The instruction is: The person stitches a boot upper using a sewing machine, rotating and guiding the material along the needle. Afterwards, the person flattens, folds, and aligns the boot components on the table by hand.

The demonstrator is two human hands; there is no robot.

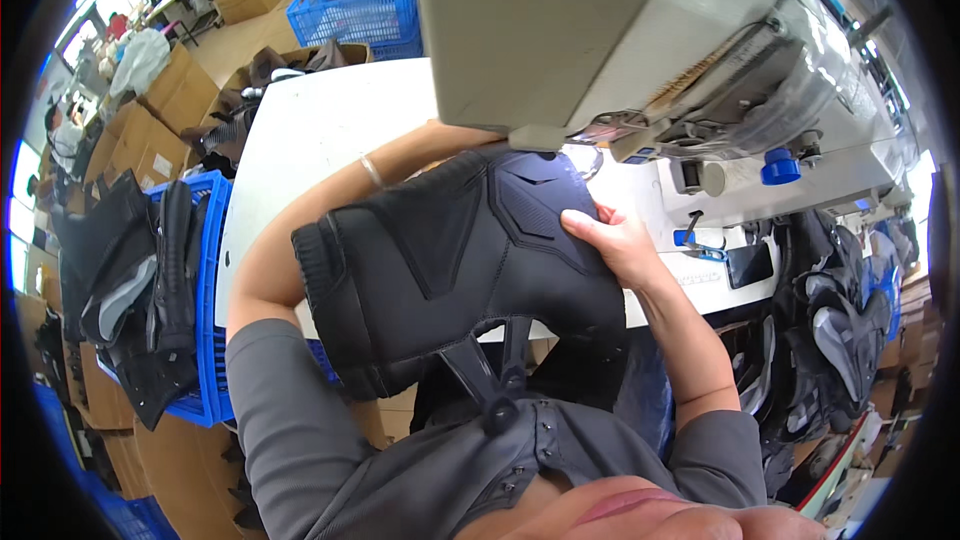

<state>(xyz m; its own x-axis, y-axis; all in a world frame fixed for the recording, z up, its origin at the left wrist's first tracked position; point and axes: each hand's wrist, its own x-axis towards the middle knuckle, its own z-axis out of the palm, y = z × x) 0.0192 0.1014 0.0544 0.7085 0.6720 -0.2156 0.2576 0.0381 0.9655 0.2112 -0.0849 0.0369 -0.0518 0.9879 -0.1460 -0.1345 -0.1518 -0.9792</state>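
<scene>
A black padded garment piece [420, 260] with raised moulded panels, ribbed ends and stitched seams lies across my forearms, in front of a large sewing machine [540, 40]. Its far edge reaches under the machine head. My right hand [620, 242] grips the right edge, thumb on top of a textured panel and fingers underneath. Behind the piece's far side, my left hand [458, 134] reaches in under the machine head; its fingers are hidden by the machine and the material. Two black straps [475, 368] hang from the near edge, close to my body.
The white table [290, 130] carries blue-handled snips [705, 252] and a dark phone [750, 266] at right. A blue crate [215, 290] with black pieces stands left. More black pieces [835, 330] pile up right. Blue baskets [355, 5] and cardboard boxes [180, 90] are beyond.
</scene>
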